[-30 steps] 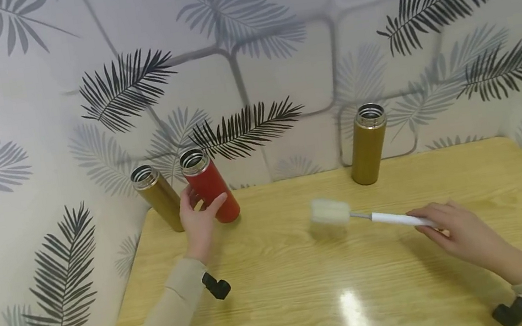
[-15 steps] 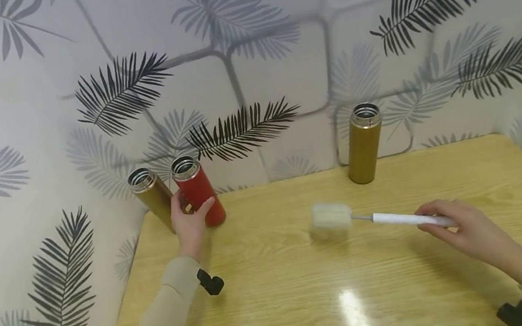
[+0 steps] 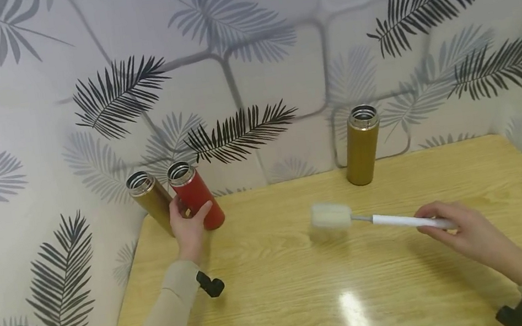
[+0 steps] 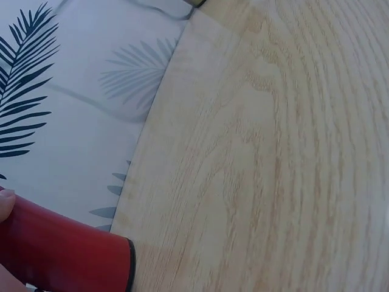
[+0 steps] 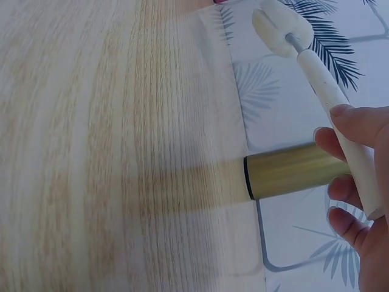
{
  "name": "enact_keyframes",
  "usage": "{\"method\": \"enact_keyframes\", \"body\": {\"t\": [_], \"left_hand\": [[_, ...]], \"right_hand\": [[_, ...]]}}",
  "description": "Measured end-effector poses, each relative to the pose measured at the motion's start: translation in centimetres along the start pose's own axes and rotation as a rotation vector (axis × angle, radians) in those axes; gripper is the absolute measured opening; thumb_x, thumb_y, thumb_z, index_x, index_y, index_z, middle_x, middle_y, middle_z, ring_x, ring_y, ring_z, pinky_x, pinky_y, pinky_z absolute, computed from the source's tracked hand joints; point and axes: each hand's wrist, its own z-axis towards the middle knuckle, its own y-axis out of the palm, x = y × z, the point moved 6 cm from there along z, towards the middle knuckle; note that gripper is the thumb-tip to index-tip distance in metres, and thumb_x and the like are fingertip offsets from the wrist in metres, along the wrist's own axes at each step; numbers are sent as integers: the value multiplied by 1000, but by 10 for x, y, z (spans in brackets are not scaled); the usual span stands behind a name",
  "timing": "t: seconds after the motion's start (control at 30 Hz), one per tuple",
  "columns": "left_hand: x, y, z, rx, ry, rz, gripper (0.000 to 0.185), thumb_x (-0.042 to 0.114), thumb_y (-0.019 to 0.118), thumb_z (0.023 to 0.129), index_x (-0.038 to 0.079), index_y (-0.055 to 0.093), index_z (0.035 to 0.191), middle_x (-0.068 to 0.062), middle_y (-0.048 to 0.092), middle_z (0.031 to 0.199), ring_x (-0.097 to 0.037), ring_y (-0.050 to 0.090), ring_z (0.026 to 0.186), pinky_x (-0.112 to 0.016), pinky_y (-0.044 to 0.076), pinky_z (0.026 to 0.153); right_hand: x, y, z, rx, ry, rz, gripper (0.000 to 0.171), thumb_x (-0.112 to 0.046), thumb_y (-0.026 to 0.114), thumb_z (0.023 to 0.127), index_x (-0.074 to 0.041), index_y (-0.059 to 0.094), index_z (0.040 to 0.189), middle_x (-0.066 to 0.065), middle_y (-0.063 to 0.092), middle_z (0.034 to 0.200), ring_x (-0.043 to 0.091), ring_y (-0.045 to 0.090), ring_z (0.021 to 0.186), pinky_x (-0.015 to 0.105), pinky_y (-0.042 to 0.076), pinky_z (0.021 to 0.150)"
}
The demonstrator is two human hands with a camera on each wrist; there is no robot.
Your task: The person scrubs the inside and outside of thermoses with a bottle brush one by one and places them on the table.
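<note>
My left hand [image 3: 188, 223] grips the lower part of an open red flask [image 3: 194, 196] standing at the table's back left corner; the left wrist view shows that red flask [image 4: 61, 252] with a fingertip on it. My right hand [image 3: 455, 227] holds the white handle of a bottle brush [image 3: 389, 219], whose pale sponge head [image 3: 330, 215] hovers just over the tabletop at centre. In the right wrist view the fingers [image 5: 349, 158] curl round the brush handle [image 5: 340, 118], and the sponge head [image 5: 281, 27] points away.
A gold flask [image 3: 150, 199] stands just left of the red one, close to the wall. Another open gold flask [image 3: 361, 145] stands at the back centre-right, also the gold flask [image 5: 295, 170] behind the brush. The wooden table [image 3: 310, 301] meets leaf-patterned walls on three sides.
The left hand has tightened its hold on the red flask and drawn it slightly left. The brush in the right hand has barely shifted.
</note>
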Motion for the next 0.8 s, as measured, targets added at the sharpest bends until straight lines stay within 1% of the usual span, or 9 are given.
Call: {"method": "enact_keyframes", "body": {"t": [0.13,0.27,0.33,0.4,0.53,0.57,0.63,0.7,0.8], "left_hand": [[2,2,1,-17,8,46,76,11,83,89,7,43,154,-15,55,146,-30,50,136,-45,40,116],[5,5,2,-42,8,72,76,13,81,92,8,41,156,-16,54,149,-31,48,141,-47,36,119],[5,6,0,-59,-8,70,79,11,79,93,9,37,160,-16,50,155,-31,44,145,-47,35,121],[4,7,-3,-77,-38,78,84,9,77,94,10,30,164,-16,42,161,-30,37,151,-47,32,123],[4,8,-18,-99,-99,131,94,9,75,94,8,16,167,-16,24,171,-31,22,158,-47,27,125],[4,8,-23,-102,-109,148,95,10,75,94,6,13,167,-18,22,171,-33,21,158,-47,26,125],[5,8,-34,-106,-126,167,96,13,73,96,4,10,167,-21,17,171,-37,20,157,-49,28,124],[6,8,-47,-105,-138,177,93,16,72,98,1,10,166,-26,17,169,-41,24,155,-52,31,122],[8,9,-64,-115,-106,202,79,19,68,101,-3,22,162,-29,27,163,-45,35,149,-56,38,117]], "right_hand": [[0,1,-2,-4,13,-15,47,7,88,72,-17,71,109,-10,72,96,-1,58,82,14,43,69],[0,2,-3,-3,21,-15,48,6,88,72,-19,71,109,-10,72,96,-1,60,82,13,44,71],[1,3,-4,-6,22,-12,48,6,88,72,-19,71,108,-10,72,97,0,61,83,12,44,72],[1,5,-5,-19,26,-8,47,5,88,73,-20,71,109,-10,72,97,-1,61,83,12,44,71],[0,8,-6,-45,18,1,46,3,88,74,-20,71,110,-10,72,98,-2,58,80,14,42,68],[-1,8,-5,-48,12,5,46,4,88,74,-20,71,110,-10,72,97,-2,56,78,14,42,67],[-2,7,-2,-51,-5,16,46,6,87,74,-18,71,111,-9,72,97,-2,55,77,15,41,65],[-5,4,2,-58,-25,28,47,8,86,74,-17,70,112,-8,72,97,-2,54,76,15,41,65],[-9,0,5,-83,-47,53,48,9,84,76,-15,69,115,-9,71,99,-1,54,77,16,41,65]]}}
